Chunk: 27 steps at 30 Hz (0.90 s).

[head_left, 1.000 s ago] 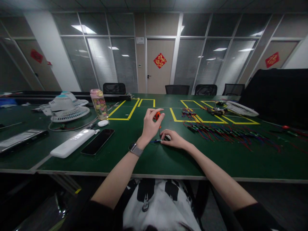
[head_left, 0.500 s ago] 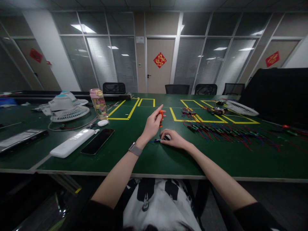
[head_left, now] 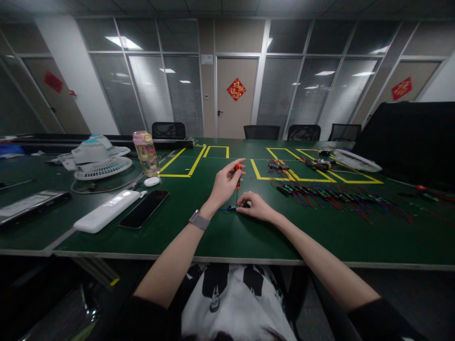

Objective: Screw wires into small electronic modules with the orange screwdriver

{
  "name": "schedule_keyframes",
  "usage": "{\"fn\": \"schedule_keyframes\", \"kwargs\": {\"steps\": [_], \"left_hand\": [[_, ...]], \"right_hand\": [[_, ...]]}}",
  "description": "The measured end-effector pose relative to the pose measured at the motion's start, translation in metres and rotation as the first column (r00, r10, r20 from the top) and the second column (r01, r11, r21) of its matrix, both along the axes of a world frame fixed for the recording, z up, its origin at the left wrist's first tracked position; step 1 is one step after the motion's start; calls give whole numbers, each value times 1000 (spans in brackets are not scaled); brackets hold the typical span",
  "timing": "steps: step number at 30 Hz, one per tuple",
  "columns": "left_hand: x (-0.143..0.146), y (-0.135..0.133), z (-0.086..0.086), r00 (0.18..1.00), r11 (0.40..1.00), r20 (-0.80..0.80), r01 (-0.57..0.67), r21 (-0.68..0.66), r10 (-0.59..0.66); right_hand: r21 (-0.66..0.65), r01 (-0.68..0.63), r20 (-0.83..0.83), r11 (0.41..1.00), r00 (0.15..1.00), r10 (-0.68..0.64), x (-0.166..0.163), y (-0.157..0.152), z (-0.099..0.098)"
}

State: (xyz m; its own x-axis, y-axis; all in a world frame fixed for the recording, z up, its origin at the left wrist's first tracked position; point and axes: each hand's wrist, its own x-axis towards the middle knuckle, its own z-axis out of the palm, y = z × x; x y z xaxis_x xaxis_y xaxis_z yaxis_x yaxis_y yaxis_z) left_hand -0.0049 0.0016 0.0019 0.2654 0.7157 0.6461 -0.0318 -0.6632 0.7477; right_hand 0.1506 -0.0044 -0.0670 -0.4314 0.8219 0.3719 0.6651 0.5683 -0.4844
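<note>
My left hand (head_left: 224, 183) is raised above the green table (head_left: 227, 237) and pinches the orange handle of a small screwdriver (head_left: 238, 171), which stands upright with its tip down. Its tip meets a small dark component with wires (head_left: 234, 207) lying on the table. My right hand (head_left: 256, 206) rests flat-ish on the table just right of it, fingertips pressed on that component. A watch (head_left: 199, 220) sits on my left wrist.
A row of several wired components (head_left: 330, 195) lies to the right. On the left are a black phone (head_left: 145, 209), a white power bank (head_left: 106, 211), a mouse (head_left: 152, 181), a bottle (head_left: 146, 153) and white fans (head_left: 101, 161). Yellow tape boxes (head_left: 192, 166) mark the far side.
My left fingers shifted on the screwdriver handle, from cupping its top to a pinch with the index finger stretched out, then curled back. My right hand stayed on the component.
</note>
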Motion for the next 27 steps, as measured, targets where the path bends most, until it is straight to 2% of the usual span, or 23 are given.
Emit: {"fn": "schedule_keyframes", "kwargs": {"steps": [2, 5, 7, 9, 11, 13, 15, 18, 20, 22, 25, 27], "left_hand": [[-1, 0, 0, 997, 995, -19, -76, 64, 77], [-3, -3, 1, 961, 945, -66, -248, 213, 267], [-4, -6, 2, 945, 927, -90, -285, 244, 314], [-4, -7, 4, 964, 951, -83, -232, 204, 253], [-2, -6, 4, 993, 988, -45, -105, 109, 111], [-1, -4, 3, 1000, 1000, -6, -3, 29, 4], [-2, -2, 1, 1000, 999, -6, -18, 32, 19], [-4, -2, 1, 981, 972, -50, -178, 155, 187], [-5, -3, 2, 966, 952, -71, -231, 199, 249], [-4, -3, 3, 978, 967, -56, -189, 173, 201], [-2, 0, 2, 1000, 998, 23, -23, 54, 21], [0, 3, 1, 998, 999, 57, 32, 1, -32]], "right_hand": [[-8, -5, -16, 1000, 1000, 4, 0, 0, -1], [-11, -6, -24, 1000, 1000, 5, 0, 0, -2], [-10, -5, -27, 1000, 1000, 5, 0, 1, -2], [-12, -6, -34, 1000, 999, 6, 0, 1, -1], [-17, -7, -41, 1000, 999, 7, 0, 1, -1], [-19, -13, -45, 1000, 999, 12, 0, 1, -1], [-12, -22, -46, 1000, 999, 21, 0, 0, -1], [-3, -22, -44, 1000, 999, 22, 0, 1, -1], [0, -22, -43, 1000, 999, 22, 0, 1, -1], [4, -30, -39, 1000, 999, 30, 0, 1, -1], [8, -40, -34, 999, 999, 41, 1, 0, 0], [-2, -43, -32, 999, 999, 43, 1, 0, 1]]}}
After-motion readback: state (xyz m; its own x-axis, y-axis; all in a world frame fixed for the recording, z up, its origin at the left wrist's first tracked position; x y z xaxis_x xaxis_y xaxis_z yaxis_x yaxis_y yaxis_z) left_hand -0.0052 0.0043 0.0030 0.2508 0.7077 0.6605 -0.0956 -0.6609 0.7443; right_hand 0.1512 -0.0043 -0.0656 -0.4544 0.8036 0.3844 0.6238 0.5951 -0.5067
